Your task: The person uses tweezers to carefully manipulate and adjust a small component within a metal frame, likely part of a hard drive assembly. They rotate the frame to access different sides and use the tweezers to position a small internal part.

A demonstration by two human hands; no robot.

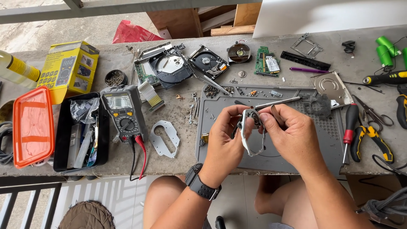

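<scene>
Nearest the camera: bare knees below the worktop edge, and a black wristwatch [202, 183] on the left wrist.

Left hand [224, 140] and right hand [290, 135] meet above the grey silicone repair mat [322, 140]. Between them, a small silvery metal bracket with a curved open frame [250, 133]. Left grip pinched on its left edge; right grip pressed together on its upper right part, where a dark round piece sits. The bracket hangs clear of the mat, roughly over the mat's middle.

At 9 o'clock from the hands: a flat silvery metal plate with a cut-out [164, 138] lying on the grey concrete worktop [178, 163]. Further at 9: a dark grey digital multimeter with a rotary dial [125, 112], red and black leads trailing off the front edge; then a black open tray of small tools [80, 131]; then an orange translucent lid [33, 125].

At 3 o'clock: a red-handled screwdriver [349, 127] and yellow-and-black pliers [373, 140], side by side just off the mat.

At 12 o'clock, on the mat's far edge: loose screws and a thin metal tool. Beyond, at 11 to 12: an opened hard drive with a shiny platter [207, 61], a dismantled disc drive [163, 65], a green circuit board [267, 61].

Far at 10: a yellow cardboard box [68, 68].
</scene>
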